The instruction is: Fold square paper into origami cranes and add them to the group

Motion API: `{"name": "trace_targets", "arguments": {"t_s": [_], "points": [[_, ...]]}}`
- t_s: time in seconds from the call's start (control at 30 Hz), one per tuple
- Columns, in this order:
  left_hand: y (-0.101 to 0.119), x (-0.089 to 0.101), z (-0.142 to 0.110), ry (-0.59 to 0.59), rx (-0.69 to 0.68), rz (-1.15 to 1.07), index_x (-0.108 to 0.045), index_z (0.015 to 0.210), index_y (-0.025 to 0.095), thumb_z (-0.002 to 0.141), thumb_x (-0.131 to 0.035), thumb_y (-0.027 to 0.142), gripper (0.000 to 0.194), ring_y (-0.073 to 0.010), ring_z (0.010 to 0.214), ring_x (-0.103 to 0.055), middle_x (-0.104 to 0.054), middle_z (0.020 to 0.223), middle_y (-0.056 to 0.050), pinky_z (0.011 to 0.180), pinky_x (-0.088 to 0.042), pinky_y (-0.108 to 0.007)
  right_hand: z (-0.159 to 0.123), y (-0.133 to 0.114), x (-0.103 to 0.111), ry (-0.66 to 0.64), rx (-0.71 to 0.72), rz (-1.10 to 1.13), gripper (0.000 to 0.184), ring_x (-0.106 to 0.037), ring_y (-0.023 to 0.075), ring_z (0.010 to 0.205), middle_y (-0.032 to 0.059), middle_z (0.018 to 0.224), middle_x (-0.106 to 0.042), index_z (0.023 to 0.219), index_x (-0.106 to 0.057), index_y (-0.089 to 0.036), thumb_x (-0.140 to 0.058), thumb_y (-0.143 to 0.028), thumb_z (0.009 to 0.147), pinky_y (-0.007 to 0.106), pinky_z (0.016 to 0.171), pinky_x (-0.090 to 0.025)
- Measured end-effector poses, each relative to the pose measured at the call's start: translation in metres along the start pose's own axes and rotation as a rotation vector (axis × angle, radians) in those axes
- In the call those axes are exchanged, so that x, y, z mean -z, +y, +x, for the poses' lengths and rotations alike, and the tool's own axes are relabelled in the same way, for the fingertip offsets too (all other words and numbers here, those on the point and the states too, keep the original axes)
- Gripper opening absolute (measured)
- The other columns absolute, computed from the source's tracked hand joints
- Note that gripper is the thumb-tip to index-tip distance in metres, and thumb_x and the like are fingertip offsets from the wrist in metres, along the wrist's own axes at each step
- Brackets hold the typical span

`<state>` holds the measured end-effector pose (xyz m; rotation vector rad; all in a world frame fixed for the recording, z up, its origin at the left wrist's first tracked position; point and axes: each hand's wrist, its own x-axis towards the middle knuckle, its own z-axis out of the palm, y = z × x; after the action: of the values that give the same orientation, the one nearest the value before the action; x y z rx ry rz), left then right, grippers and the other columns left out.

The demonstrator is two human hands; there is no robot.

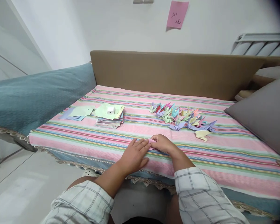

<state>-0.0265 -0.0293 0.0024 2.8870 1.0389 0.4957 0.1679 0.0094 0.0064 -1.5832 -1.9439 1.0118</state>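
My left hand (134, 155) lies flat with fingers stretched out, pressing on a small pink paper piece (152, 142) on the striped cover (224, 155). My right hand (162, 143) curls over the same pink paper from the right, fingers closed on its edge. Most of the paper is hidden under both hands. Beyond them, a heap of several folded paper cranes (180, 116) in pastel colours lies on the cover, with one pale yellow crane (202, 134) apart at its near right.
A stack of coloured paper sheets (109, 118) with a small white box (110, 109) on top lies at the left, with loose sheets (77, 112) beside it. A grey cushion (266, 115) sits at right, a teal blanket (37, 96) at left, a brown backrest (172, 73) behind.
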Motion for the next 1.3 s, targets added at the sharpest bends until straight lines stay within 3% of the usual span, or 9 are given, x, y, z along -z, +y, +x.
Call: {"name": "trace_targets", "arguments": {"t_s": [0.1,0.27,0.33,0.43,0.67,0.77,0.87,0.97,1.3], "points": [[0.005,-0.008,-0.003,-0.069,-0.003,0.025,-0.028,0.14,0.012,0.078,-0.058,0.044,0.076,-0.0294,0.135,-0.028,-0.034,0.145,-0.014,0.109,-0.022,-0.05,0.001,0.0,0.0,0.022,-0.014,-0.032,0.014,-0.04,0.0087,0.052,-0.0062,0.051,-0.045,0.061,-0.052,-0.017,-0.056,-0.03,0.065,0.021,0.048,-0.026],[0.003,-0.016,-0.005,-0.113,0.016,0.049,-0.018,0.143,0.01,0.077,-0.059,0.046,0.085,-0.0295,0.136,-0.024,-0.029,0.147,-0.016,0.109,-0.02,-0.049,0.001,0.0,0.0,-0.002,-0.018,0.017,0.014,-0.043,0.0089,0.047,-0.006,0.047,-0.045,0.061,-0.052,-0.018,-0.055,-0.029,0.069,0.021,0.046,-0.027],[0.0,-0.018,-0.005,-0.109,0.018,0.062,-0.019,0.143,0.011,0.077,-0.059,0.045,0.084,-0.029,0.136,-0.024,-0.029,0.147,-0.014,0.11,-0.019,-0.048,0.0,0.001,0.001,-0.013,-0.077,0.091,0.01,-0.047,0.0097,0.046,-0.0054,0.049,-0.05,0.074,-0.056,-0.017,-0.054,-0.026,0.071,0.021,0.046,-0.03],[-0.001,-0.02,-0.005,-0.107,0.009,0.084,-0.024,0.141,0.015,0.077,-0.058,0.046,0.079,-0.0284,0.136,-0.024,-0.029,0.148,-0.013,0.11,-0.018,-0.047,-0.004,0.003,0.003,0.063,-0.152,0.121,0.021,-0.051,0.0105,0.047,-0.0051,0.054,-0.055,0.093,-0.056,-0.018,-0.056,-0.025,0.073,0.021,0.048,-0.033],[0.0,-0.013,-0.002,-0.133,0.0,0.109,-0.031,0.138,0.018,0.077,-0.058,0.05,0.074,-0.0279,0.135,-0.026,-0.031,0.147,-0.012,0.109,-0.015,-0.05,-0.018,0.012,0.009,0.21,-0.142,-0.219,0.016,-0.052,0.0115,0.059,-0.0013,0.068,-0.061,0.076,-0.06,-0.02,-0.061,-0.036,0.074,0.023,0.052,-0.03],[0.0,-0.01,0.0,-0.132,-0.008,0.089,-0.033,0.137,0.019,0.076,-0.059,0.049,0.073,-0.0283,0.133,-0.029,-0.034,0.145,-0.012,0.109,-0.011,-0.053,-0.024,0.012,0.01,0.308,-0.064,-0.318,0.011,-0.054,0.0134,0.071,0.0012,0.08,-0.063,0.08,-0.062,-0.02,-0.062,-0.029,0.075,0.023,0.06,-0.034],[-0.001,-0.008,0.003,-0.126,-0.018,0.075,-0.036,0.134,0.019,0.073,-0.063,0.048,0.073,-0.0298,0.13,-0.032,-0.037,0.143,-0.013,0.108,-0.012,-0.054,-0.03,0.01,0.005,0.395,0.15,-0.354,0.007,-0.055,0.0158,0.084,0.0035,0.087,-0.063,0.083,-0.063,-0.019,-0.058,-0.02,0.079,0.025,0.073,-0.038],[-0.002,-0.007,0.007,-0.135,-0.027,0.066,-0.04,0.131,0.019,0.07,-0.066,0.046,0.071,-0.0319,0.127,-0.034,-0.036,0.144,-0.013,0.105,-0.017,-0.055,-0.035,0.01,-0.002,0.379,0.294,-0.373,0.01,-0.055,0.0173,0.085,0.0043,0.085,-0.064,0.083,-0.064,-0.019,-0.053,-0.017,0.082,0.028,0.079,-0.039],[-0.005,-0.006,0.01,-0.172,0.005,0.026,-0.042,0.128,0.024,0.066,-0.067,0.047,0.071,-0.0315,0.125,-0.037,-0.038,0.143,-0.009,0.102,-0.018,-0.058,-0.04,0.011,-0.017,0.351,0.253,-0.509,0.016,-0.053,0.0188,0.083,0.0052,0.084,-0.063,0.074,-0.064,-0.02,-0.052,-0.015,0.083,0.03,0.076,-0.038]]}}
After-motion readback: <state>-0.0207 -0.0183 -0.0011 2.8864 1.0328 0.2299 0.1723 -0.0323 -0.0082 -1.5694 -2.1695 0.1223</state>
